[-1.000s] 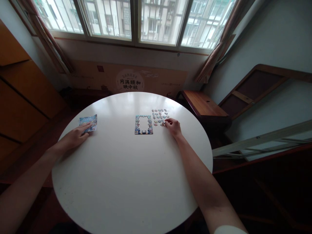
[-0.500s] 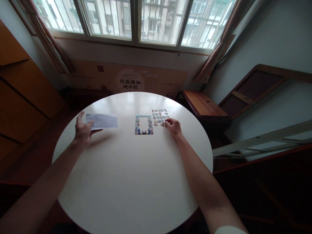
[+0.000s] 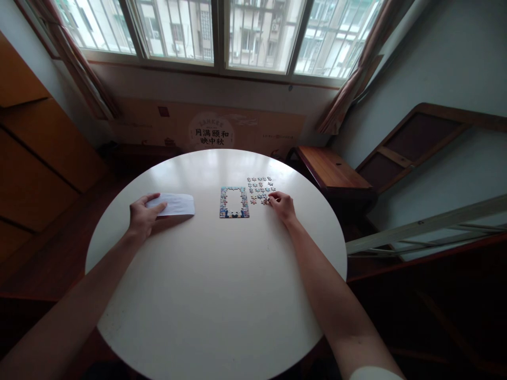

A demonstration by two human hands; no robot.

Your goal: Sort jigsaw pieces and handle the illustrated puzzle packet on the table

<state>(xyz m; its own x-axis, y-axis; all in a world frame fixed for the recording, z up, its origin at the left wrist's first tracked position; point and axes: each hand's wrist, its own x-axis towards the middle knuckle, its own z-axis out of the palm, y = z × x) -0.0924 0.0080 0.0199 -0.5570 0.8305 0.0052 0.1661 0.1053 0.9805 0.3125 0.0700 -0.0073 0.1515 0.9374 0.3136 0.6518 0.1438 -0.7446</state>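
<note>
My left hand [image 3: 144,214] grips a white sheet of paper [image 3: 179,205] by its left end, thumb on top, over the left part of the table. My right hand [image 3: 282,206] is closed in a pinch at the lower right of the loose jigsaw pieces [image 3: 259,186]; its fingertips seem to be on a puzzle piece, too small to make out clearly. Between the hands lies a jigsaw puzzle frame [image 3: 234,215], its border pieces joined around a bare white middle. The loose pieces are spread in rough rows just right of it.
The round white table [image 3: 214,295] carries all of this. Behind it stand a printed cardboard panel [image 3: 253,129] and a barred window. A wooden stool [image 3: 332,168] is at the back right, and an orange cabinet [image 3: 43,169] at the left.
My left hand has moved slightly right and down with the paper, which is now tilted differently, and its fingers have closed more. My right hand has stayed in place.
</note>
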